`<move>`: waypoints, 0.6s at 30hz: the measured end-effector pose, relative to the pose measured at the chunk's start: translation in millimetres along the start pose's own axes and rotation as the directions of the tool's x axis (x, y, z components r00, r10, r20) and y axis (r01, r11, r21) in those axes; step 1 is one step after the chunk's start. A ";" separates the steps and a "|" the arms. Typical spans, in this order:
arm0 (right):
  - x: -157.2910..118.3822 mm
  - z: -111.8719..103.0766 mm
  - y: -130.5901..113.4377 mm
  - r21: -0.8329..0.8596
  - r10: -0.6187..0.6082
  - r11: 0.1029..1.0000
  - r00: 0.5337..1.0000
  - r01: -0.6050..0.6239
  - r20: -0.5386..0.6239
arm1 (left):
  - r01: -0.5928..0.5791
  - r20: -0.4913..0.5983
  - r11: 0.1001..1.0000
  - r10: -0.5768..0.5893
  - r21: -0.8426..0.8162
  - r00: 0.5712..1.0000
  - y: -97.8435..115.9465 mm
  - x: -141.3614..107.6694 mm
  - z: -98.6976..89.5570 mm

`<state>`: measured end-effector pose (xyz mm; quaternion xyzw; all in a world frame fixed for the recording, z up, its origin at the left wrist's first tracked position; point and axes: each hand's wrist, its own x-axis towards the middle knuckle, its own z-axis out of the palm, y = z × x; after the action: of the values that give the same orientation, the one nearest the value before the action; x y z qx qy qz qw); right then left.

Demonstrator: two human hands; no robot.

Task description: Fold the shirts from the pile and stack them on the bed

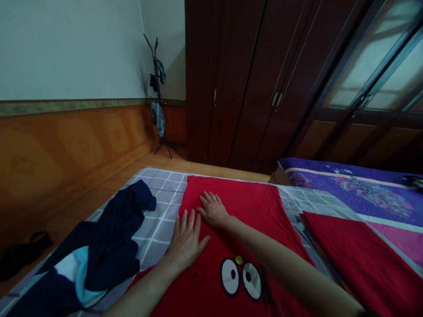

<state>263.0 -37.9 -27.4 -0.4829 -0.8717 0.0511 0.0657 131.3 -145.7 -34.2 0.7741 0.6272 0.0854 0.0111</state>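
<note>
A red shirt (244,198) with two cartoon eyes (241,278) printed on it lies spread over a grey checked bed cover (158,220). Flat on its left edge rests my left hand (187,240), fingers apart and holding nothing. My right hand (213,209) lies a little farther up and to the right on the same cloth, its fingers also spread. Both palms face down, and the hands are close together without gripping the fabric. My right forearm crosses over the shirt and covers part of it.
Dark blue clothing (109,237) lies crumpled at the left. Folded red cloth (360,251) tops a stack at the right, near a purple bedspread (350,185). Beyond the bed stand a coat rack (157,88) and a dark wardrobe (244,88).
</note>
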 end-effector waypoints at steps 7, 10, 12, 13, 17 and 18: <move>62.7 7.2 -46.7 0.129 -0.017 0.991 0.999 0.023 -0.044 | 0.030 -0.117 0.997 -0.021 0.071 0.993 -4.8 1.3 15.3; 70.8 10.4 -40.6 0.149 0.077 0.987 0.993 -0.063 -0.094 | 0.029 -0.083 0.994 -0.020 0.109 0.996 -5.4 2.2 16.7; 73.3 12.1 -39.0 0.151 0.107 0.984 0.989 -0.092 -0.097 | 0.022 -0.045 0.993 -0.017 0.119 0.999 -6.4 3.0 17.0; 74.1 12.4 -40.2 0.148 0.088 0.986 0.993 -0.075 -0.085 | 0.016 -0.041 0.992 -0.011 0.121 0.999 -7.3 3.3 17.1; 69.3 7.8 -52.5 0.137 -0.079 0.987 0.996 0.082 -0.027 | -0.019 -0.081 0.991 0.030 0.130 0.996 -10.5 3.9 16.6; 65.0 5.6 -53.3 0.132 -0.098 0.986 0.995 0.100 -0.027 | -0.020 -0.083 0.991 0.031 0.130 0.996 -10.7 3.7 16.1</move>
<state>183.4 -11.0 -20.5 -0.4341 -0.8886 0.1006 0.1093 123.9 -138.4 -51.0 0.7769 0.6213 0.0774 -0.0667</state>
